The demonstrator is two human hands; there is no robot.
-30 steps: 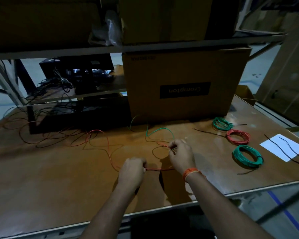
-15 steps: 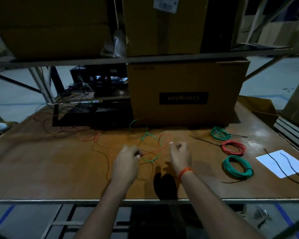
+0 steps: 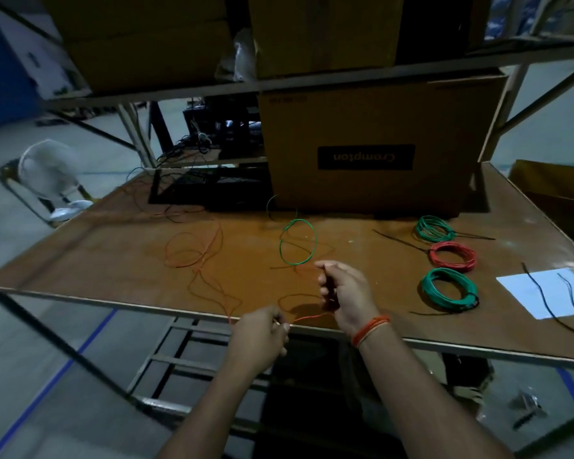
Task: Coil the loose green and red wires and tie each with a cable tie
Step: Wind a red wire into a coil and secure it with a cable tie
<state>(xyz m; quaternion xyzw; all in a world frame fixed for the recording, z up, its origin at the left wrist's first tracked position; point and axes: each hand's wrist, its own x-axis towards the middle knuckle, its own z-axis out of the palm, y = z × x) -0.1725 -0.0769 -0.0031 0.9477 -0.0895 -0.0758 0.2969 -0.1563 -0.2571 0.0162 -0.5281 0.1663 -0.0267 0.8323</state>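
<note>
I am working on the loose red wire. It lies in messy loops on the brown table, and one run of it comes down to the near edge, where my hands are. My left hand pinches the wire between thumb and fingertip, just at the table edge. My right hand is curled, and the wire seems to run into it, so I think it holds the start of a coil. It is too dark there to be sure.

The wire looks thin and very light. I think it is bendy but springy, so loops will want to pop open. It may also be a bit slippery. So I should pinch it firmly and let it slide through my left fingers while my right hand gathers loops.

The loose green wire waits further back. Three tied coils sit to the right.
</note>
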